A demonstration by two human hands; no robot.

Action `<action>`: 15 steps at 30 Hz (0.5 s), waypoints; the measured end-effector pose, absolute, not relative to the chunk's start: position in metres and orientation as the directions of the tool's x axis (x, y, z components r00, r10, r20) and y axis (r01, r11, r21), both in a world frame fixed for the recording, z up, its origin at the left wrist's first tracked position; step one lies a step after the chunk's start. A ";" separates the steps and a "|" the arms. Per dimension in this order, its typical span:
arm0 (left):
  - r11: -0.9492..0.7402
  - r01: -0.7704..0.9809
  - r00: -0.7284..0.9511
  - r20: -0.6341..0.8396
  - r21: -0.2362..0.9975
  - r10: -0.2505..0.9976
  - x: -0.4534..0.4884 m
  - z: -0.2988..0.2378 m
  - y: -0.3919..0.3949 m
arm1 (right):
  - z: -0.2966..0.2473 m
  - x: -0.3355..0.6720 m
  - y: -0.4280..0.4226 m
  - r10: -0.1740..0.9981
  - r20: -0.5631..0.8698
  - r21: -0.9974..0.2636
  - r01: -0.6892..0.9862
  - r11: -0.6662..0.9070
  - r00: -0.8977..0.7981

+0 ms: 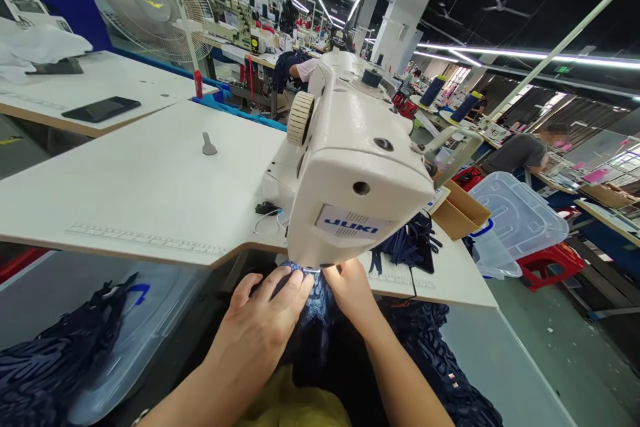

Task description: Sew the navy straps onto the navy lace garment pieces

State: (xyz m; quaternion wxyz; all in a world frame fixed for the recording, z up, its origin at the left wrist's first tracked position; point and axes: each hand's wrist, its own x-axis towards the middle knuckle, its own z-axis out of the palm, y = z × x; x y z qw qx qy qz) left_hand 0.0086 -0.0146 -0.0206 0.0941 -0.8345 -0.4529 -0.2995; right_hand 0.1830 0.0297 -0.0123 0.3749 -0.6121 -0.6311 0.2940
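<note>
A white sewing machine point(345, 193) stands in front of me on the table. Under its head lies navy lace fabric point(315, 307), which hangs down toward my lap. My left hand point(273, 307) presses on the fabric's left side, fingers together and pointing toward the needle area. On the right side, my right hand point(350, 287) grips the same fabric with its fingers bent close under the machine head. The needle and presser foot are hidden behind the head, and so are the right fingertips in part.
A clear bin point(165, 320) with navy fabric point(60, 347) sits below left; more navy lace point(435, 347) is piled below right. Navy strips point(410, 240), a cardboard box point(460, 210) and a clear lid point(520, 207) are at right. A phone point(101, 109) lies far left.
</note>
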 end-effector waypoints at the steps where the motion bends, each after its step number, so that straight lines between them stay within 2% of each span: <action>1: -0.571 0.813 0.408 0.589 0.114 0.698 0.009 -0.020 -0.015 | -0.012 0.183 0.030 0.993 0.115 -0.830 0.552 0.079 0.032; 15: -0.561 0.822 0.409 0.589 0.094 0.697 0.014 -0.019 -0.016 | -0.011 0.185 0.029 0.992 0.121 -0.824 0.559 0.090 0.019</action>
